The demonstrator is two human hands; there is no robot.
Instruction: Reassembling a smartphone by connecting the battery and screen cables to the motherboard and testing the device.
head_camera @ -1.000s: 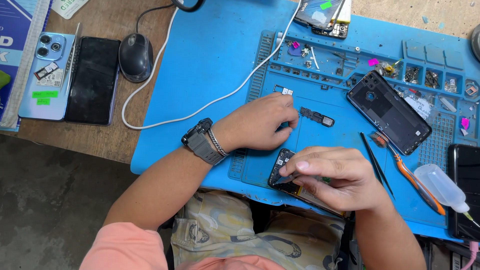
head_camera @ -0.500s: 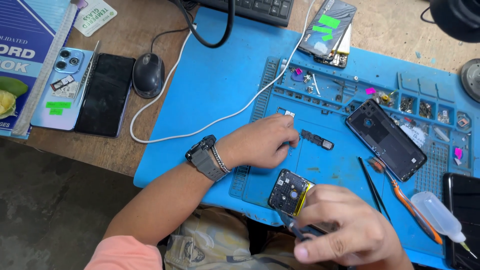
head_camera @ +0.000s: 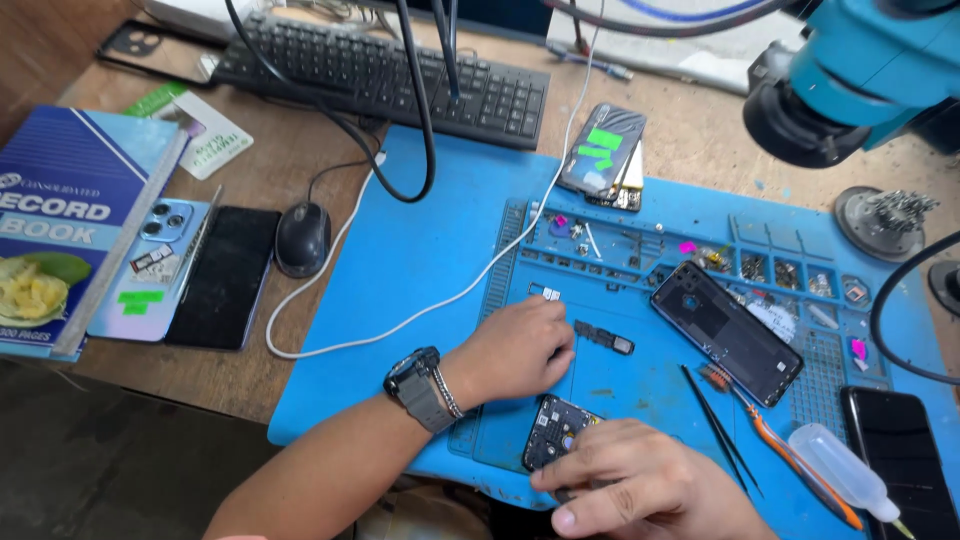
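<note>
Now, from the worktop's left edge: a blue record book (head_camera: pixel 70 225), two phones beside it, then a black mouse (head_camera: pixel 302 238) just off the blue repair mat (head_camera: pixel 420 250). On the mat, the left hand (head_camera: pixel 520 350), wristwatch on, lies knuckles up with fingers curled loosely onto the surface, gripping nothing visible. Near the mat's front edge, the right hand (head_camera: pixel 640 485) pinches the opened phone (head_camera: pixel 562 436), circuitry up, which sits just left of those fingers and just below the left hand. By the look of it, this is the dismantling stage; lifting a part would call for a steady hold and a fine tool. Tweezers (head_camera: pixel 722 430) lie right of that hand, beside a dark back cover (head_camera: pixel 727 332).
</note>
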